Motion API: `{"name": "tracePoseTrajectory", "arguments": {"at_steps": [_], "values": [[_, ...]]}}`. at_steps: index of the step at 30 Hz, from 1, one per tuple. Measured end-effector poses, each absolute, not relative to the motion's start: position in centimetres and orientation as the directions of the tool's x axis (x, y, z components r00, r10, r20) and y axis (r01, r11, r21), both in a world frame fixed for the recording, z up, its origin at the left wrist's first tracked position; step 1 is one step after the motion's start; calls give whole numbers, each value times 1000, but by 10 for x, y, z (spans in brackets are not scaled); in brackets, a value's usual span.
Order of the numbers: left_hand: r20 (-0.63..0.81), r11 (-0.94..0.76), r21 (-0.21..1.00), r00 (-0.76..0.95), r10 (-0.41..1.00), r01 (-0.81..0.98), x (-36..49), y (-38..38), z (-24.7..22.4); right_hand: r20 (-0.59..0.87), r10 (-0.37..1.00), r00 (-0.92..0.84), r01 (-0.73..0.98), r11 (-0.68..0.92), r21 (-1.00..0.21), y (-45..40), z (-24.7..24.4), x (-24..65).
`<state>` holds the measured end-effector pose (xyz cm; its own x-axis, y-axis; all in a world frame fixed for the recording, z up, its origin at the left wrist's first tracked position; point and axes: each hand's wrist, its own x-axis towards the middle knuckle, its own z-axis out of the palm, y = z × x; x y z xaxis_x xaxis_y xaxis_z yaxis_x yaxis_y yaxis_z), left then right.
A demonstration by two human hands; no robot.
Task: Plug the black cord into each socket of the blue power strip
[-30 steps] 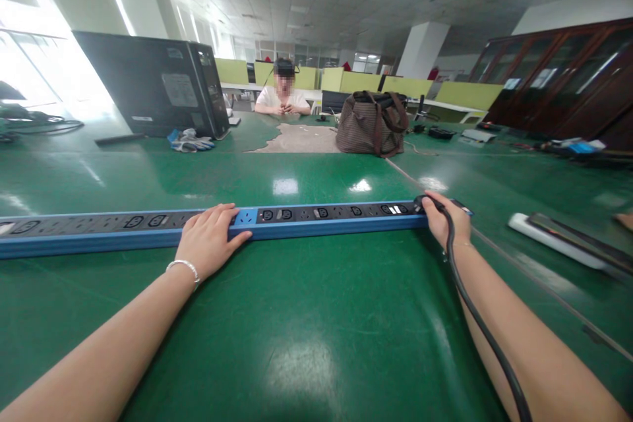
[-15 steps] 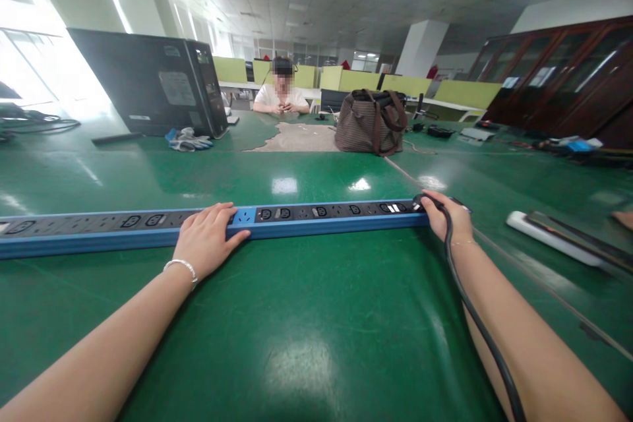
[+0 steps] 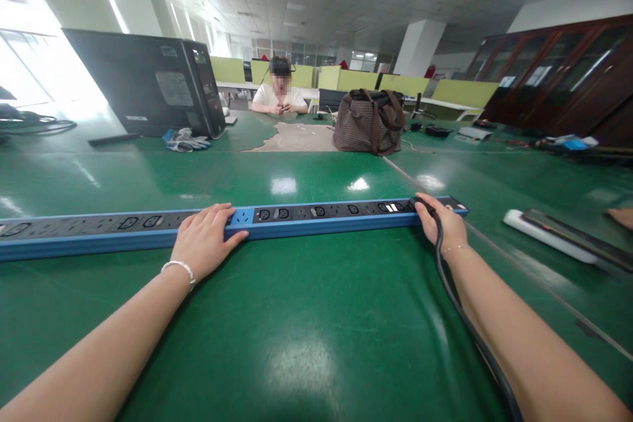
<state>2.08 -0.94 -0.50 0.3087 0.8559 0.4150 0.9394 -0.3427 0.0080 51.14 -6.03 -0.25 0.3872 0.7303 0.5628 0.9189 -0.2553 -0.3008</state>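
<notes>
A long blue-and-black power strip (image 3: 336, 229) lies across the table, with a row of sockets on its upper face. My left hand (image 3: 204, 232) is laid over its middle, fingers across the top and thumb along the near side beside a blue socket. Near the strip's right end, my right hand (image 3: 448, 225) is closed on the black plug (image 3: 414, 203) of a power cable, against the strip's top. Fingers partly hide the plug, so how deep it sits I cannot tell. From there the black cable (image 3: 442, 277) hangs down along my right forearm.
The green table (image 3: 297, 310) carries a black computer case (image 3: 148, 82), work gloves (image 3: 185, 140) and a brown bag (image 3: 366, 122). At right lie a white bar-shaped object (image 3: 544, 236) and part of another hand (image 3: 620, 216). A person (image 3: 279, 95) sits across the table.
My right hand has shifted slightly left with the plug, and the cable has swung left with it. More of the strip's right end shows. My left hand keeps its place on the strip.
</notes>
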Motion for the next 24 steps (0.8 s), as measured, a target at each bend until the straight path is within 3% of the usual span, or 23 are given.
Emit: {"name": "tracePoseTrajectory", "arguments": {"at_steps": [7, 24], "values": [[420, -343, 15, 306, 855, 939, 20, -9, -6, 639, 680, 359, 931, -214, -295, -57, -9, 508], [415, -346, 14, 310, 855, 938, 22, -10, -5, 559, 705, 436, 876, -189, -444, -60, -5, 502]]}}
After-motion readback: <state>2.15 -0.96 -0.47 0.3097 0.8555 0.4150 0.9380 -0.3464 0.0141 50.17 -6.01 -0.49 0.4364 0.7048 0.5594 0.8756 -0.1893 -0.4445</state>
